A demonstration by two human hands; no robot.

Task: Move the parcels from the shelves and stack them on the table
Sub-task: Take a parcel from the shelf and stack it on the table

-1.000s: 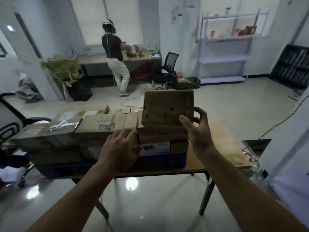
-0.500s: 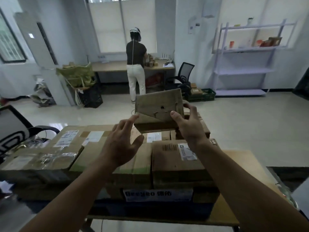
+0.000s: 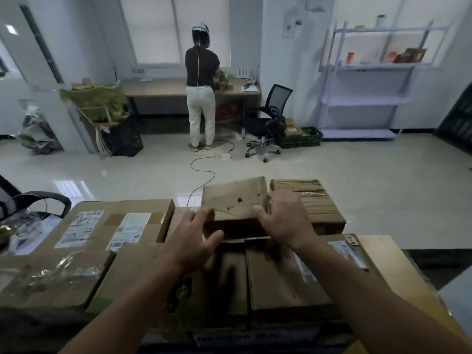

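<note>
- Small worn brown cardboard parcel [image 3: 233, 204] is at the back of the top layer of the stack on the wooden table [image 3: 385, 251], dead ahead, between both hands.
- It's over the plain brown cardboard boxes [image 3: 286, 284] of the layer below. The near lower edge looks down on them and the top face tilts toward the camera. Fully seated or not: cannot tell.
- Right hand [image 3: 283, 221]: thumb flat on the parcel's top, fingers wrapped over its right end, clamped on it. My read is that this hand carries the load.
- Left hand [image 3: 194, 241]: fingers apart and fairly straight, tips touching the parcel's left near corner, not wrapped round it. Steadying only, I'd say.
- Key geometry: the parcel's long axis runs left-right, so the hands sit at its two ends. It lies just beyond the fingers, away from the body. The right hand is the engaged one.
- Right fingers sit in the gap between the parcel and the tape-wrapped brown cardboard box [image 3: 306, 203] just beside it on the right. The gap is tight, so pulling out could drag the parcel.
- Left neighbour: wide flat cardboard box with white shipping labels [image 3: 115, 226], near but apart.
- Judgement: placement is nearly done. Next is release, with the right fingers coming out upward while the left pins the corner.
- Pale lilac metal shelf unit [image 3: 367, 100] is well apart at the far wall, with a few small items on an upper tier. Whether they are parcels is too small to tell.
</note>
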